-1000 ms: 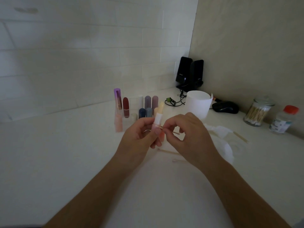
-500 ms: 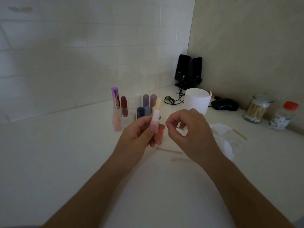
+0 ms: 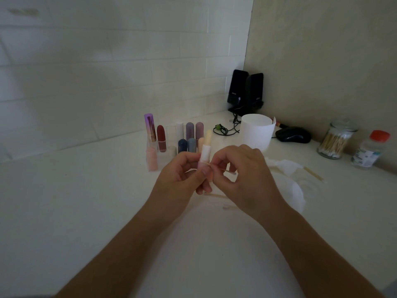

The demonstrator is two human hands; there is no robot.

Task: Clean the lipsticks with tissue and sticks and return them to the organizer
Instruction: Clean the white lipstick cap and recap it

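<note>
My left hand [image 3: 181,179] grips an open pale lipstick [image 3: 205,149] upright above the counter, its cream tip pointing up. My right hand [image 3: 242,175] pinches a thin cotton stick [image 3: 222,169], whose end touches the lipstick's base just above my left fingers. Behind my hands stands the clear organizer [image 3: 169,145] with several lipsticks in it: purple, dark red, grey, mauve and blue ones. A pink cap [image 3: 151,161] stands by the organizer's front left corner. Crumpled white tissue [image 3: 287,179] lies to the right of my right hand.
Used sticks [image 3: 217,196] lie on the white counter under my hands, another stick [image 3: 313,173] farther right. A white paper roll [image 3: 256,134], black speakers [image 3: 245,91], a mouse [image 3: 293,135], a jar of cotton swabs [image 3: 334,140] and a red-capped bottle [image 3: 370,150] stand along the back right.
My right hand had pulled the stick slightly away from the lipstick; now it has brought the stick back against the lipstick's base. My left hand holds the lipstick steady.
</note>
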